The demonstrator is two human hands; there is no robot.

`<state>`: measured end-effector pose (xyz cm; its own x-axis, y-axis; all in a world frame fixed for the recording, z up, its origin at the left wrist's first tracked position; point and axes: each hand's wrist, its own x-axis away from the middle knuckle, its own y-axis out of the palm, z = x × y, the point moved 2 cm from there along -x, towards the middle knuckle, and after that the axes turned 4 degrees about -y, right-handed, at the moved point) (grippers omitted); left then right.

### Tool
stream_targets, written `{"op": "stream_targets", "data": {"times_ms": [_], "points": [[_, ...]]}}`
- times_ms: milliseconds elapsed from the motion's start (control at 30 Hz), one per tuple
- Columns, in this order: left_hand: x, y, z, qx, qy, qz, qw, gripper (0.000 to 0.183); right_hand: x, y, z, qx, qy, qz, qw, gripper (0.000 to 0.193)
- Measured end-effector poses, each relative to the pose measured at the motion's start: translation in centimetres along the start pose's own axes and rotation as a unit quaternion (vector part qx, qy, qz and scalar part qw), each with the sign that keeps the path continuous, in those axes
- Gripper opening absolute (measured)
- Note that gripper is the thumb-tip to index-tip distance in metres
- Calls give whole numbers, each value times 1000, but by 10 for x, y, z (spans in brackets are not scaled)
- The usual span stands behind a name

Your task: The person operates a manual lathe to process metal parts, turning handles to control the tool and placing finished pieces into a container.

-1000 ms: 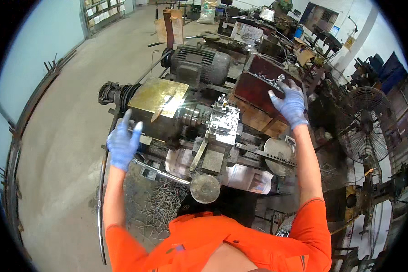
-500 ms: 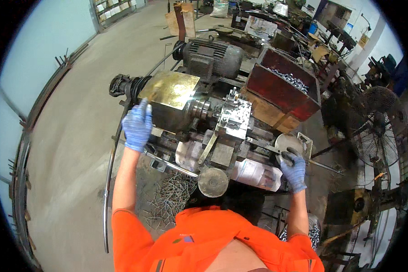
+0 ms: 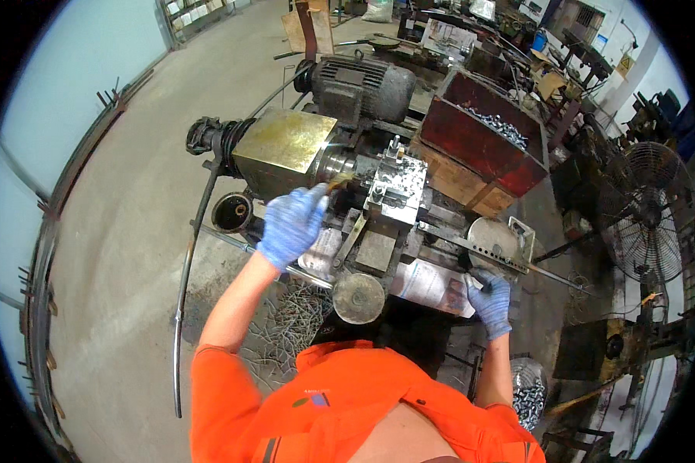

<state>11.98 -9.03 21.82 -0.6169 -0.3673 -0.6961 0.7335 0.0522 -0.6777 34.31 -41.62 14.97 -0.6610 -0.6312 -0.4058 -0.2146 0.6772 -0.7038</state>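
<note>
My left hand (image 3: 293, 225), in a blue knitted glove, is closed on a small brush (image 3: 338, 182) with blurred yellowish-brown bristles. The brush tip reaches to the lathe's chuck (image 3: 337, 163), just left of the metal tool slide (image 3: 398, 189). My right hand (image 3: 489, 302), in a similar glove with dark fingertips, has curled fingers beside the right end of a printed sheet (image 3: 432, 288). Something small and pale shows at its fingers, too unclear to name. The perforated lever (image 3: 479, 248) and round plate (image 3: 494, 238) lie just beyond that hand.
A dark round pot (image 3: 233, 212) stands left of the brass-coloured headstock cover (image 3: 286, 139). Behind are a motor (image 3: 363, 86) and a red bin (image 3: 479, 135) of small metal parts. A long bar (image 3: 185, 301) slants at left; a fan (image 3: 645, 204) stands right. Metal scraps (image 3: 286, 332) cover the floor below.
My left hand has moved right and nearer, bringing the brush from the headstock cover to the chuck. My right hand has come off the lever area toward me. The dark pot is now uncovered.
</note>
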Motion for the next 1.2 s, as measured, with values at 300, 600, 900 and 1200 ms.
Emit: {"op": "stream_targets", "data": {"times_ms": [300, 600, 900, 1200], "points": [[8, 75, 8, -29, -25, -87, 995, 21, 21, -21, 6, 6, 90, 11, 996, 18], [5, 2, -1, 6, -24, 43, 999, 20, 46, -18, 46, -53, 81, 49, 994, 14], [-30, -3, -39, -72, -235, -140, 959, 40, 77, -53, 39, 125, 133, 48, 982, 31], [31, -16, -66, 90, -372, 25, 924, 51, 191, -121, 115, 83, 418, 102, 899, 45]]}}
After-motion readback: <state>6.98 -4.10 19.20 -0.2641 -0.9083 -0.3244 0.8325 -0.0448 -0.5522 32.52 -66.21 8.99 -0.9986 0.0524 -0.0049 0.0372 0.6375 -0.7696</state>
